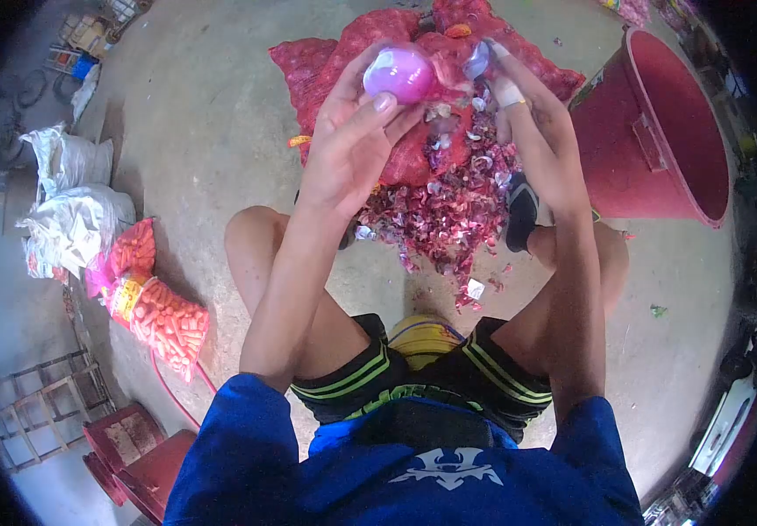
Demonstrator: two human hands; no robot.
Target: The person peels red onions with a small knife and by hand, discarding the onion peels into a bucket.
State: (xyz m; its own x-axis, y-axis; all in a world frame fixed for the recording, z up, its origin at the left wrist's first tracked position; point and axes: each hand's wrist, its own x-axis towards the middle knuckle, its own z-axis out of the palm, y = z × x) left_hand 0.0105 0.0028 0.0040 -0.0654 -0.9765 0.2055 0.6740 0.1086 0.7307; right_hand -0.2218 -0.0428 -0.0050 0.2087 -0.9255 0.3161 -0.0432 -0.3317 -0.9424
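Note:
A shiny purple onion [398, 75] is held up in my left hand [352, 131], with the thumb and fingers around it. To its right, my right hand [523, 92] is raised, and a pale piece of peel [476, 60] sits at its fingertips. One finger of that hand has a light wrapping. Blurred bits of skin hang between the two hands. Below them, a heap of loose purple onion skins [440, 210] covers the floor between my feet. Red mesh sacks of onions [361, 39] lie just beyond the hands.
A large red tub [606, 131] stands at the right, tilted in view. White sacks [80, 215] and a bag of carrots [168, 324] are at the left. Red plastic stools [146, 460] and a wooden rack [45, 408] are at the lower left.

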